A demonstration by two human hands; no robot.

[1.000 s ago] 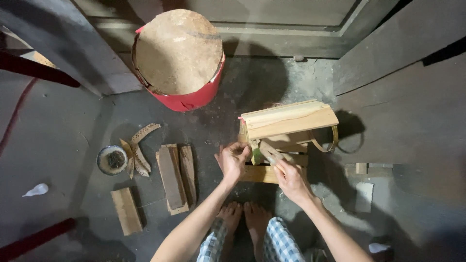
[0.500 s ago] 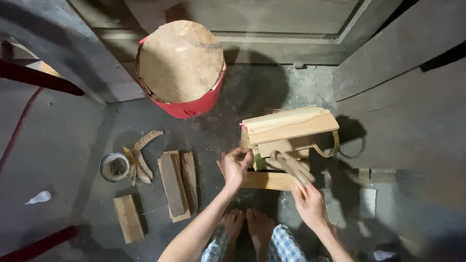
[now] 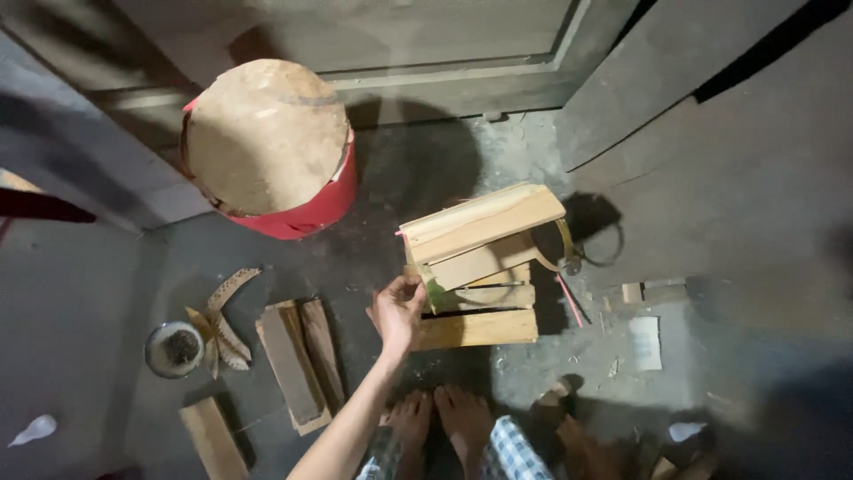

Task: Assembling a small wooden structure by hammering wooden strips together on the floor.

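Left hand [image 3: 396, 313] pinches the stack of pale wooden planks [image 3: 480, 267] at its nine o'clock edge; fingers curled on it. Boards lie unevenly (top ones tilted); right hand out of view.

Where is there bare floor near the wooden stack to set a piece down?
Bare floor lies between the red drum and the wooden stack, and left of the small bowl. It is crowded beside the left hand: loose planks and curved scraps fill that side. Right of the stack, a strap and small bits litter the floor.
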